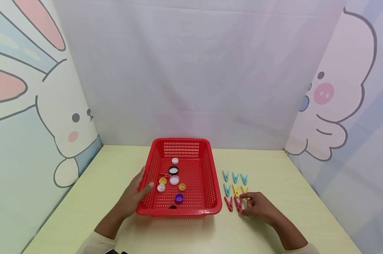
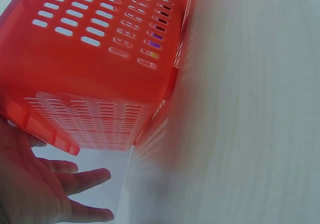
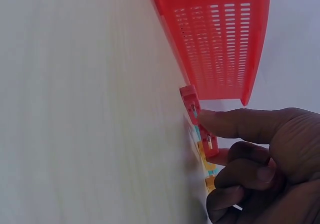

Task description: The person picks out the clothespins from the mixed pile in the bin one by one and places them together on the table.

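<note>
Left hand [image 1: 132, 197]: fingers straight, resting flat against the left wall of the red basket [image 1: 210, 190] on the desk [image 1: 274, 233]. Right hand [image 1: 258, 206]: fingers curled, forefinger and thumb pinching a red clip [image 1: 238, 204] lying just right of the basket.

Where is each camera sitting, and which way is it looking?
Head: worn on the head, looking forward and down at the table, the red basket and the pegs; both hands and sleeves show.
Left wrist: low beside the basket's outer wall, looking along it; the left hand shows, fingers straight.
Right wrist: low over the table, looking toward the basket; the right hand shows, a finger on a red peg.
Shared: all three see the red basket; head and right wrist both see the red peg.
</note>
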Tool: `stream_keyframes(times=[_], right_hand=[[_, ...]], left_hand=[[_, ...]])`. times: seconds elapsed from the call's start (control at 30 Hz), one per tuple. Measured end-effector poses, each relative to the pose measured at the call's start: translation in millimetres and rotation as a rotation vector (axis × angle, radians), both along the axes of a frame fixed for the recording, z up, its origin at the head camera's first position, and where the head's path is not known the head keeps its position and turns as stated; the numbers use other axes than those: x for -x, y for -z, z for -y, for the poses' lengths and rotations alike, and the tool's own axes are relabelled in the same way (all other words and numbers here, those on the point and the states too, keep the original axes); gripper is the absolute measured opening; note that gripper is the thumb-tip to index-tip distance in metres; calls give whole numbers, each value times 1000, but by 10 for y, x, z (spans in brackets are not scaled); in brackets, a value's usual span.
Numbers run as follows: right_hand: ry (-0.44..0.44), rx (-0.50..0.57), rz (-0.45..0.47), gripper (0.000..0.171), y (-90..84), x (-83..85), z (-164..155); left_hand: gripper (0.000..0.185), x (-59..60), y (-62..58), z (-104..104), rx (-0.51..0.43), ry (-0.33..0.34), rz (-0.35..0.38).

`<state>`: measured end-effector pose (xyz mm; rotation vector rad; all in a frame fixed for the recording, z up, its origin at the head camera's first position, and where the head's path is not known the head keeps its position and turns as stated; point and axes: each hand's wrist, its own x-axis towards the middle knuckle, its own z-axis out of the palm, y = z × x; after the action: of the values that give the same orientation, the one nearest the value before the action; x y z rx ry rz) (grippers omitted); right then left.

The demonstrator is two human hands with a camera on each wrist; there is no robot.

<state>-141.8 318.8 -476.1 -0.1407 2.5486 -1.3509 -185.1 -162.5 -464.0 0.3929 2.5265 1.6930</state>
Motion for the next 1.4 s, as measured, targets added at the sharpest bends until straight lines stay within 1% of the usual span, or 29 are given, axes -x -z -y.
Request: stream_keyframes(times=[0.2,0.47,0.7,0.97,1.2,1.4], right_hand=[[-2,-21,-9,61,30,6,-5],[27,-68,-29,58,72,10,21],[69,-112,-19,60,93,17,34],[90,-113,-14,62,91,13,38],[105,-121,-16,64,57,-2,53],[95,-94,-8,65,23,-12,52]], left_hand=[[100,1,17,-9,-15,4,6],[103,-16,13,6,-9,-2,2],[103,-5,30,7,-22,6,0],[104,-15,23,2,-31,12,0],[104,-19,21,-2,-15,1,4],[105,-32,6,-1,-3,-6,9]])
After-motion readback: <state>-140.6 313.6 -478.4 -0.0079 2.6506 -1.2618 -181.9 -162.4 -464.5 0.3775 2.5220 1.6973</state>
